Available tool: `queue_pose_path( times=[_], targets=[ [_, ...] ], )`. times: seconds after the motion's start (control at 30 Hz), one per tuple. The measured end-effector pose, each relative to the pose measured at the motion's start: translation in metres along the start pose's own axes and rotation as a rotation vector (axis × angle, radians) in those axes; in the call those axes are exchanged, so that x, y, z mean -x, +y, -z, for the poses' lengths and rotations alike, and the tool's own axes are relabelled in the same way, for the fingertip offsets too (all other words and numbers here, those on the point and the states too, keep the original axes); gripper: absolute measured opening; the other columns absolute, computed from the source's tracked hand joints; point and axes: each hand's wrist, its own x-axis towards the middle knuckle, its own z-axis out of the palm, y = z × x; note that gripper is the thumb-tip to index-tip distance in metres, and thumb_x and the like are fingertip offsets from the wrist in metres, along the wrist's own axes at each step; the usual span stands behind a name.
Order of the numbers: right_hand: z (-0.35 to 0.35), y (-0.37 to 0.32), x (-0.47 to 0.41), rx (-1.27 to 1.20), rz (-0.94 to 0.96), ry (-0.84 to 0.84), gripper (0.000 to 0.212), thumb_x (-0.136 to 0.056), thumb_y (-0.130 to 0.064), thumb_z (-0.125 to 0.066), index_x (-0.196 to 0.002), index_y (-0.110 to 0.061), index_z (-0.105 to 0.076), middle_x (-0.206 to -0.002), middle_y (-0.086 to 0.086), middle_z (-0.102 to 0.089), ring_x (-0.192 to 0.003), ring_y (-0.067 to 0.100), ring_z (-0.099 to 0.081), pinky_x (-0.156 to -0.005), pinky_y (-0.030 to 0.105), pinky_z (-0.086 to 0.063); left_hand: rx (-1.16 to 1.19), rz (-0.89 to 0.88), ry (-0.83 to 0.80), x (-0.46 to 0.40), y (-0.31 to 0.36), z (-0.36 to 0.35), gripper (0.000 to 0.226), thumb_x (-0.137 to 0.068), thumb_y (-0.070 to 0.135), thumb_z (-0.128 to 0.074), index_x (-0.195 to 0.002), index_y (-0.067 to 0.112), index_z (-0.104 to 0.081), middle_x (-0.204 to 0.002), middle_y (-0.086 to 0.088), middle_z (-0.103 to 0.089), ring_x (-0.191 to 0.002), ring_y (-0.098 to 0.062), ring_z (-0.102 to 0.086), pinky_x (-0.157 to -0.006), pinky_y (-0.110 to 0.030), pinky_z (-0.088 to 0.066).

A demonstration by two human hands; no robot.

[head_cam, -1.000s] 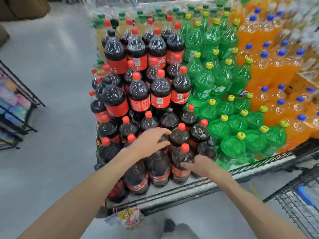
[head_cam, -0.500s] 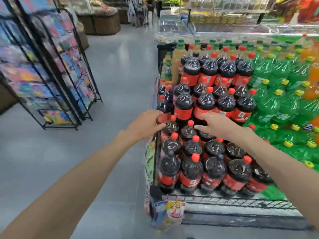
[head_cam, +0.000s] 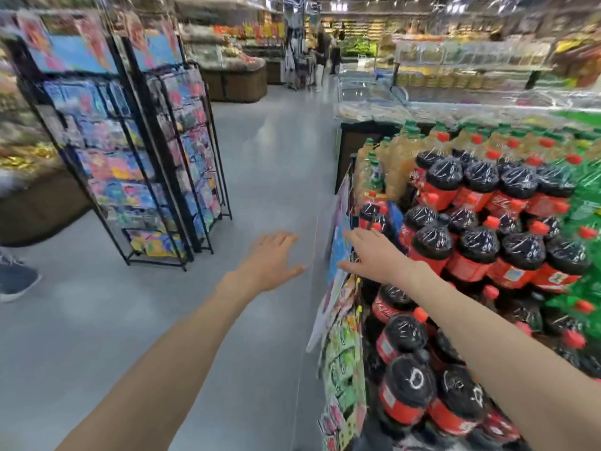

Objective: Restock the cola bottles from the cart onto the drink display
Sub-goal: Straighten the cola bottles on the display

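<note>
Dark cola bottles (head_cam: 474, 249) with red caps and red labels fill the tiered drink display (head_cam: 354, 336) on the right. My left hand (head_cam: 270, 258) is out over the grey aisle floor, fingers spread, holding nothing, left of the display. My right hand (head_cam: 370, 252) hovers at the display's left edge, fingers straight and holding nothing, just in front of the cola bottles. The cart is out of view.
Green soda bottles (head_cam: 588, 203) stand right of the cola, yellow juice bottles (head_cam: 400, 157) behind. Two black wire racks (head_cam: 136, 157) of colourful packets stand on the left. Someone's shoe (head_cam: 16, 278) is at the left edge. Snack packets (head_cam: 341, 353) hang off the display's side.
Both hands have come off the cola bottles and swung left, away from the display. The view has turned left and up toward the aisle.
</note>
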Motion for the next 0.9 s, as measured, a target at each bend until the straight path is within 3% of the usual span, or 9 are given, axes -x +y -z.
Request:
queue_pose_path(
  times=[0.13, 0.27, 0.43, 0.53, 0.63, 0.77, 0.83, 0.9],
  targets=[
    [-0.016, 0.01, -0.051, 0.007, 0.007, -0.007, 0.087, -0.099, -0.07, -0.044, -0.164, -0.015, -0.026, -0.166, 0.006, -0.034, -0.155, 0.025, -0.027, -0.129, 0.045, -0.015, -0.034, -0.079, 0.01, -0.055, -0.031, -0.002, 0.077, -0.1, 0.058, -0.055, -0.158, 0.011, -0.033, -0.165, -0.009, -0.032, -0.154, -0.025, -0.027, -0.124, -0.039, -0.018],
    [-0.022, 0.027, -0.104, 0.008, -0.001, -0.016, 0.106, -0.084, -0.085, -0.018, -0.164, -0.015, -0.025, -0.167, 0.006, -0.032, -0.156, 0.024, -0.026, -0.13, 0.044, -0.015, -0.041, -0.159, -0.057, -0.12, -0.058, -0.003, 0.08, -0.1, 0.056, -0.056, -0.16, 0.01, -0.029, -0.167, -0.009, -0.028, -0.155, -0.026, -0.024, -0.126, -0.04, -0.014],
    [-0.018, 0.066, -0.169, 0.01, -0.082, -0.021, 0.089, -0.097, -0.069, -0.047, -0.162, -0.011, -0.03, -0.165, 0.008, -0.036, -0.154, 0.026, -0.03, -0.128, 0.038, -0.018, -0.036, -0.251, -0.086, -0.209, -0.09, -0.003, 0.079, -0.099, 0.056, -0.056, -0.157, 0.007, -0.033, -0.165, -0.01, -0.031, -0.153, -0.027, -0.027, -0.124, -0.037, -0.016],
    [-0.022, 0.091, -0.191, 0.005, -0.153, -0.036, 0.086, -0.098, -0.064, -0.055, -0.161, -0.009, -0.033, -0.163, 0.011, -0.039, -0.152, 0.03, -0.034, -0.126, 0.039, -0.023, 0.016, -0.322, -0.124, -0.258, -0.103, -0.011, 0.094, -0.09, 0.074, -0.041, -0.155, 0.006, -0.036, -0.162, -0.013, -0.036, -0.151, -0.03, -0.032, -0.125, -0.041, -0.019],
    [-0.023, 0.118, -0.209, 0.024, -0.256, -0.045, 0.089, -0.098, -0.068, -0.05, -0.159, -0.006, -0.034, -0.162, 0.015, -0.04, -0.15, 0.032, -0.038, -0.123, 0.04, -0.028, 0.048, -0.43, -0.138, -0.311, -0.111, -0.019, 0.098, -0.087, 0.076, -0.039, -0.155, 0.006, -0.038, -0.162, -0.014, -0.039, -0.149, -0.031, -0.036, -0.122, -0.039, -0.024],
    [-0.027, 0.138, -0.229, -0.001, -0.441, -0.049, 0.094, -0.096, -0.075, -0.04, -0.163, -0.011, -0.026, -0.163, 0.013, -0.039, -0.148, 0.033, -0.04, -0.123, 0.041, -0.03, 0.088, -0.614, -0.156, -0.383, -0.123, -0.035, 0.115, -0.077, 0.087, -0.021, -0.156, 0.005, -0.038, -0.162, -0.014, -0.039, -0.151, -0.031, -0.035, -0.124, -0.041, -0.023],
    [-0.035, 0.144, -0.237, -0.039, -0.546, -0.024, 0.107, -0.085, -0.084, -0.026, -0.161, -0.009, -0.032, -0.158, 0.015, -0.046, -0.143, 0.035, -0.046, -0.121, 0.043, -0.034, 0.105, -0.698, -0.183, -0.415, -0.126, -0.041, 0.113, -0.079, 0.085, -0.021, -0.158, 0.006, -0.036, -0.162, -0.013, -0.037, -0.151, -0.031, -0.033, -0.125, -0.043, -0.023],
    [-0.043, 0.146, -0.243, -0.078, -0.643, 0.013, 0.105, -0.087, -0.086, -0.029, -0.152, -0.006, -0.046, -0.147, 0.017, -0.057, -0.134, 0.037, -0.054, -0.114, 0.046, -0.041, 0.11, -0.791, -0.214, -0.443, -0.125, -0.046, 0.108, -0.082, 0.081, -0.022, -0.158, 0.006, -0.035, -0.162, -0.014, -0.037, -0.15, -0.031, -0.033, -0.125, -0.046, -0.025]
  ],
)
